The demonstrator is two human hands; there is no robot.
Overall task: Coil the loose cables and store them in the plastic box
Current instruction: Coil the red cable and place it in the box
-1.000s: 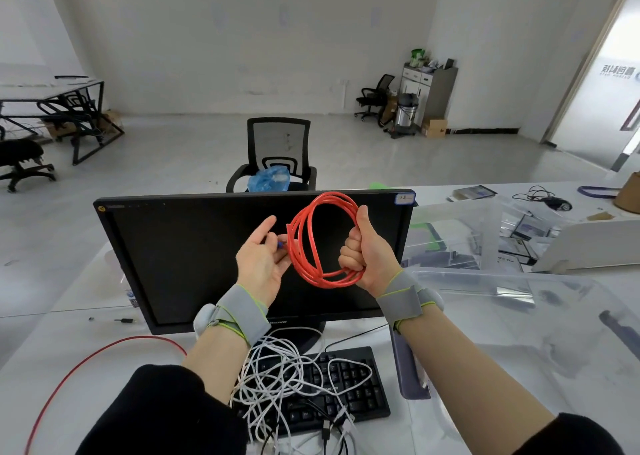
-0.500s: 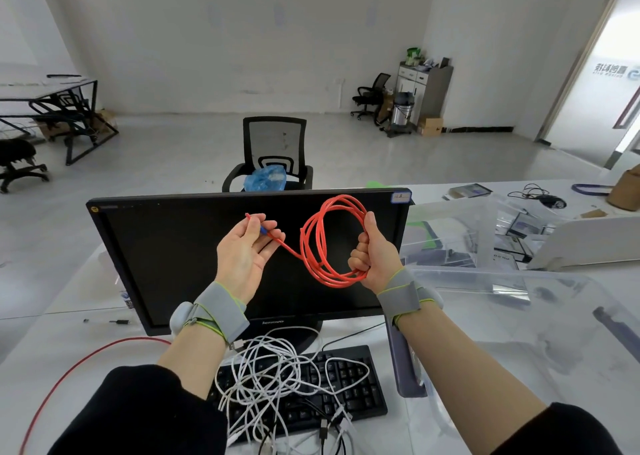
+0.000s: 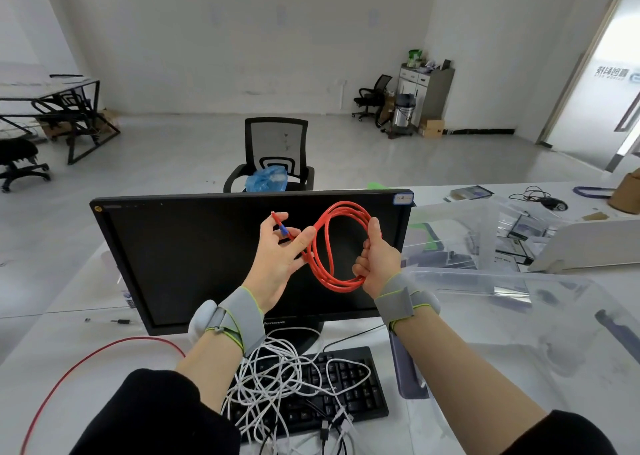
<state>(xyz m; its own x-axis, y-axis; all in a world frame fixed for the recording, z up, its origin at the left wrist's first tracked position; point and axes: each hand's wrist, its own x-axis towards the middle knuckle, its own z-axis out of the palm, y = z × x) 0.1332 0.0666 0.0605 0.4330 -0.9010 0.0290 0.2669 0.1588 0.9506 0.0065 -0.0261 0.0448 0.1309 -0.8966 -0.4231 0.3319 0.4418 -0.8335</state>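
Orange cable (image 3: 332, 246): several loose oval loops, right hand (image 3: 375, 264) grip clenched on the bundle; left hand (image 3: 280, 257) pinches its blue-tipped free end.

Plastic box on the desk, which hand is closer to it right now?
Right. The right hand grips the orange coil just left of the plastic box. The left hand, pinching the cable's free end, is farther left, on the coil's other side.
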